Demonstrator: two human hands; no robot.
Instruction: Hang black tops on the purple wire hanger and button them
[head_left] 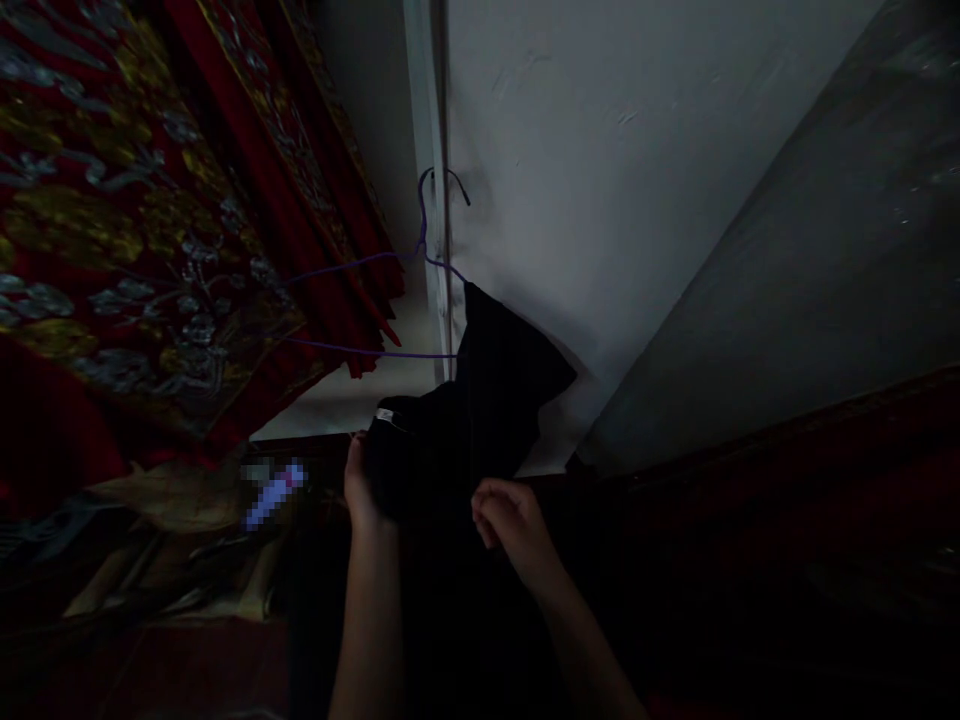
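Both hands on a dark garment hung from a purple hanger

From the head camera, the scene is dim. A black garment hangs in the middle, draped over the right-hand end of a thin purple hanger, whose hook catches on a pale upright strip beside a whitish panel. The garment drops from the wire to the hands below.

The left hand holds the garment's lower left part, thumb along its edge, just below a small white label; its other fingers are hidden by the cloth. The right hand has its fingers curled in and closed on the garment's lower edge, pinching it.

Red fabric with gold and silver decoration fills the upper left, and the hanger's bare left end reaches across it. Below that, a tan sheet lies near a blurred bluish item.
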